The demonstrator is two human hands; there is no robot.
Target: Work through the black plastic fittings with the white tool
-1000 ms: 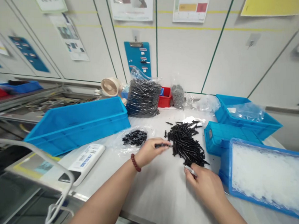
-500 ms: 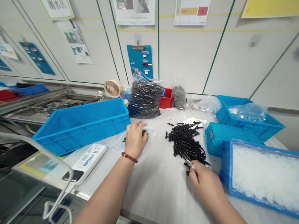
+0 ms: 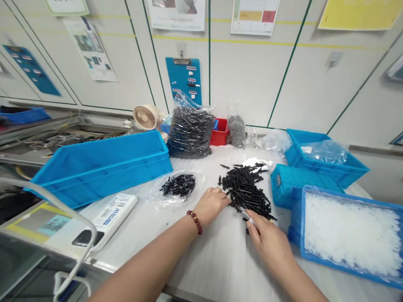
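A loose pile of slim black rod-shaped parts (image 3: 249,185) lies on the worktable. My left hand (image 3: 213,205), with a beaded bracelet on its wrist, reaches to the pile's near left edge. Its fingers are drawn together, and whatever is between them is too small to make out. In my right hand (image 3: 269,235) is a slim silver metal tool (image 3: 247,216), its tip pointing left at the pile's near end. Left of the pile, small black parts with pale rings (image 3: 178,185) sit on a clear plastic bag (image 3: 155,196).
A long blue bin (image 3: 106,164) and a white device (image 3: 115,216) stand on the left. Behind is a bulging bag of dark parts (image 3: 191,134). On the right are a blue tray of small white pieces (image 3: 352,231), a closed teal box (image 3: 304,181) and another blue bin (image 3: 352,172).
My left hand has moved right, from the small parts on the plastic bag to the black pile. The right hand stays by the pile with its tool. The view has shifted slightly.
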